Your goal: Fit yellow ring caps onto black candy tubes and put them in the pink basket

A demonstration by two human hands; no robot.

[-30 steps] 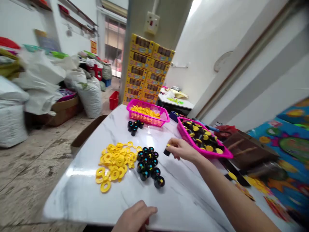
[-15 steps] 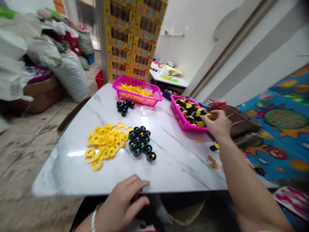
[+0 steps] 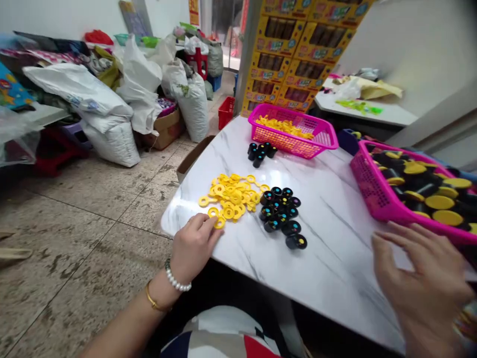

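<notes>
At the near edge of a marble-patterned table, my left hand (image 3: 196, 243) pinches a yellow plastic ring piece (image 3: 219, 223) at the side of a loose pile of yellow ring pieces (image 3: 233, 196). To the right of that pile stand several short black cylinders (image 3: 279, 209) with coloured dots on their ends. My right hand (image 3: 421, 278) hovers over the right part of the table with fingers apart and nothing seen in it. Just beyond it is a pink basket (image 3: 367, 186) full of black cylinders with yellow caps (image 3: 439, 201).
Another pink basket (image 3: 294, 146) with yellow pieces stands at the back, near a small group of black cylinders (image 3: 261, 153). Stacked yellow boxes (image 3: 286, 59) rise behind the table. White sacks (image 3: 108, 119) and a red crate (image 3: 225, 112) sit on the floor at left.
My view has turned left. My left hand has moved from the table's front edge to the yellow pile and taken hold of a ring piece. My right hand has left the basket of capped cylinders.
</notes>
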